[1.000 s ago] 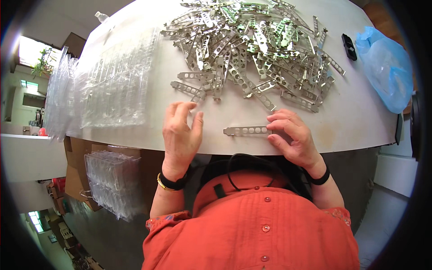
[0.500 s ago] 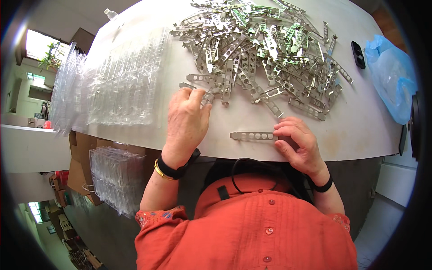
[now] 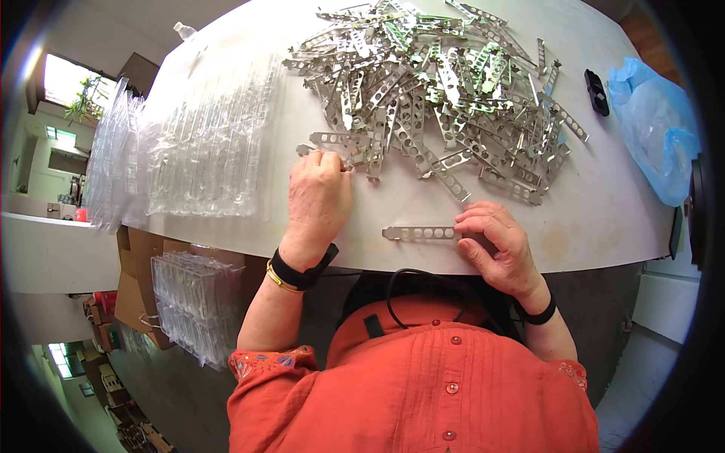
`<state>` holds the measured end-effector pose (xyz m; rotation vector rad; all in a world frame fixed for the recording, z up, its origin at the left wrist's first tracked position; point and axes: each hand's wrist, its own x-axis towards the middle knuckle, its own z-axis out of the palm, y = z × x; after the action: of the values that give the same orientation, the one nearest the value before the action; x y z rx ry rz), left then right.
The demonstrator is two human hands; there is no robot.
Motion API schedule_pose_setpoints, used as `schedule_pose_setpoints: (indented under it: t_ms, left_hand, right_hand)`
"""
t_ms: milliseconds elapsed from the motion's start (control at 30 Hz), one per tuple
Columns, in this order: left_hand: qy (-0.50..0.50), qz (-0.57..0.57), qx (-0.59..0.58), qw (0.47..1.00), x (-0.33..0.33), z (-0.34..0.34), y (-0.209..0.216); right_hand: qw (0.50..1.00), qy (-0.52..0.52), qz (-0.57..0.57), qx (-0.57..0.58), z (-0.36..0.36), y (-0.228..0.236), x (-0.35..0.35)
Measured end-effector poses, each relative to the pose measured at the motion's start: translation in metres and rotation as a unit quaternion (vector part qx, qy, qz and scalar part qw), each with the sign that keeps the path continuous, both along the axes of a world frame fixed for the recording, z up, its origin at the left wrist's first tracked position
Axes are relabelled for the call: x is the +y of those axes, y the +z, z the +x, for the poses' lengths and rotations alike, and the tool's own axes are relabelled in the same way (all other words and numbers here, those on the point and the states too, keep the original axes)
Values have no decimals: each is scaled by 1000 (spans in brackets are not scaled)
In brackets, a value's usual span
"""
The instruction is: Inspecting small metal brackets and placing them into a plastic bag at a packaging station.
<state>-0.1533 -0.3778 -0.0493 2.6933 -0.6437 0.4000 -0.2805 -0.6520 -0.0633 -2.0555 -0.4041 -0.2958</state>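
A large heap of perforated metal brackets covers the far half of the white table. My left hand reaches to the heap's near left edge, its fingertips on a bracket lying there. My right hand rests near the front edge of the table, fingers pressed on the right end of a single flat bracket that lies apart from the heap. Both wrists wear dark bands.
Clear plastic blister trays lie on the table's left part, with a stack of them at its left edge. More trays stand below on cardboard boxes. A blue plastic bag and a small black object lie at the right.
My left hand has moved away from the front edge, forward to the near edge of the heap. My right hand has stayed on the single bracket.
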Motion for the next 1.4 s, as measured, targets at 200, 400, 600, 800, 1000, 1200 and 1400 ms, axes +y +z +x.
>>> schedule_pose_setpoints:
  t_ms: [200,400,600,800,1000,1200,1400]
  left_hand:
    - [8,-98,7,995,4,-9,22]
    - [3,-227,52,972,7,-17,43]
    - [23,-277,55,959,19,-12,32]
    - [-1,-436,143,889,21,-25,62]
    - [-128,-640,452,609,-10,-45,55]
    - [-115,-645,595,465,-25,-42,11]
    - [-96,-630,599,485,-28,-31,7]
  right_hand:
    - [1000,-2,-4,2,0,1,1]
    - [1000,-5,2,7,1,2,2]
    - [1000,-3,2,7,2,3,2]
    - [1000,-7,14,14,-2,-1,-1]
    - [977,-33,184,98,-6,-6,-2]
    - [930,35,332,157,-6,-7,-4]
    - [927,-7,343,152,-8,-12,-5]
